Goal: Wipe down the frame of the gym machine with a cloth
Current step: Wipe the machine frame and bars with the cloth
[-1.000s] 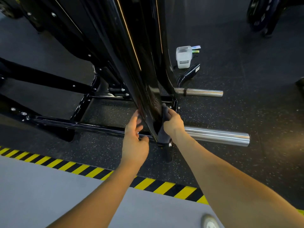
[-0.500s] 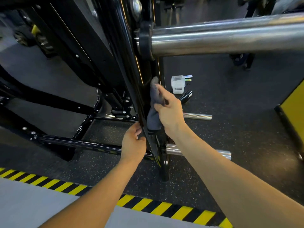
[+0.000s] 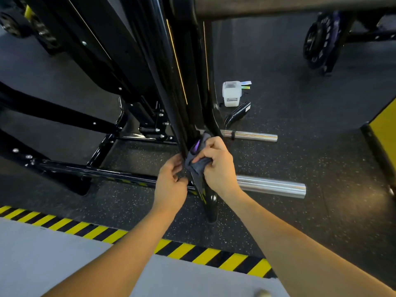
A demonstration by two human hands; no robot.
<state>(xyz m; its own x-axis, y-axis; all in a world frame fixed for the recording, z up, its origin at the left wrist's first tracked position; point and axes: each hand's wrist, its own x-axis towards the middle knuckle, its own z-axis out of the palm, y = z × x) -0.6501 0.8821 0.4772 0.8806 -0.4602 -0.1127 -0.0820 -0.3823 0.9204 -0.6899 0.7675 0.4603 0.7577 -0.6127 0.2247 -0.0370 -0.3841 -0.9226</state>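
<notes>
A glossy black upright post of the gym machine frame point(image 3: 182, 82) runs down the middle of the view to the floor. My right hand point(image 3: 218, 166) grips a bunched dark grey cloth point(image 3: 196, 166) and presses it against the post's lower right side. My left hand point(image 3: 171, 181) sits on the post's left edge at the same height, fingers curled onto the metal, touching the cloth's edge. The cloth hides part of the post behind it.
Two chrome weight pegs point(image 3: 272, 186) point(image 3: 252, 135) stick out to the right low down. A white plastic container point(image 3: 231, 93) stands on the speckled rubber floor behind the post. Black base bars point(image 3: 64, 168) spread left. Yellow-black hazard tape point(image 3: 192, 251) edges a grey floor strip.
My right hand has slid the cloth down the post from about mid-height to its lower part. My left hand stays low on the post's left edge.
</notes>
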